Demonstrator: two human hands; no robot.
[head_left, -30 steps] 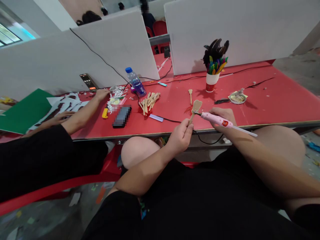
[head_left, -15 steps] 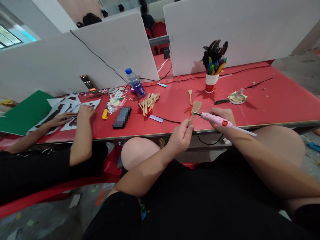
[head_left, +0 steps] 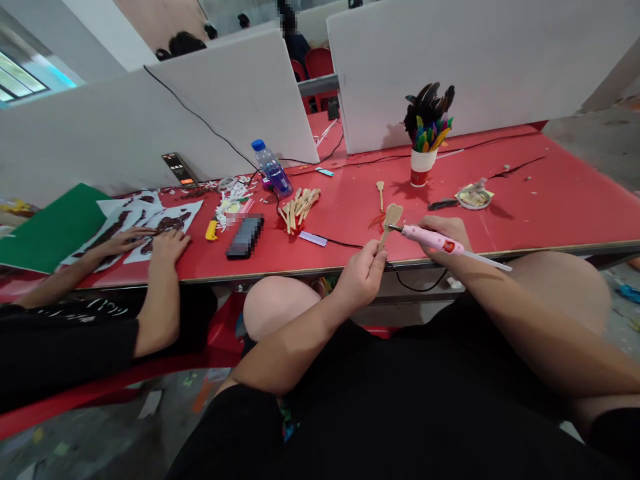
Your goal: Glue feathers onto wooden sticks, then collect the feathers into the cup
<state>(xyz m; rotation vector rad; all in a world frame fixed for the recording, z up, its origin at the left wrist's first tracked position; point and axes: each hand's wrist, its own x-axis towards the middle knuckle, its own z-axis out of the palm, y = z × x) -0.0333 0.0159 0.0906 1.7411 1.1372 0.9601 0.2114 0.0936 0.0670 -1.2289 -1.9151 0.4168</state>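
Pinched by its handle in my left hand is a small flat wooden paddle, its wide end up. My right hand is closed around a pink hot glue gun; its metal tip meets or nearly meets the paddle's broad face. A clear glue stick juts from the back of the gun. Some of my right fingers are hidden behind the gun. Just beyond, a similar wooden piece lies on the table, with thin red strands near it.
On the red table lie a bundle of wooden sticks, a phone, a bottle, a cup of feathers and a small dish. At left, a co-worker's hands rest on patterned paper. White panels stand behind.
My hands, the paddle and the glue gun have stayed almost still. The co-worker's nearer hand has lowered and flattened onto the paper.
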